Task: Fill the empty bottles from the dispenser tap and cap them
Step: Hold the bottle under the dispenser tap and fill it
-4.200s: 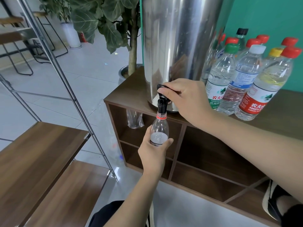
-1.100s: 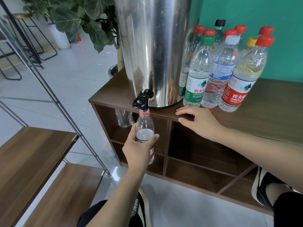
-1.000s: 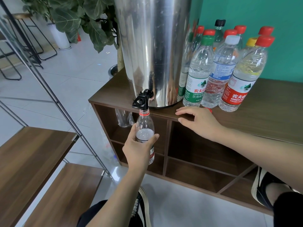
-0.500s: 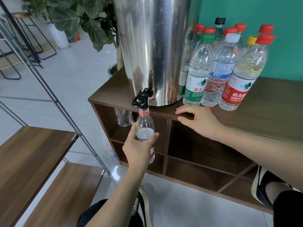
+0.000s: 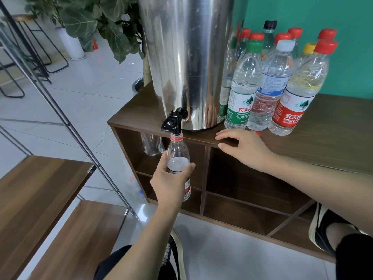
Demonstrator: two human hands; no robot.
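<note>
Fingers [image 5: 161, 170] of the left hand [image 5: 171, 184] wrap the plastic bottle [image 5: 178, 158], mouth under the black tap [image 5: 173, 123] (to catch water); right hand [image 5: 242, 147] rests loosely spread on the cabinet top [image 5: 333, 138].

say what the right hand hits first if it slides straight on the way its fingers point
The right hand rests on the cabinet top, fingers pointing left toward the tap. It would probably meet the tap first, though the dispenser base may come first; depth is unclear.
</note>
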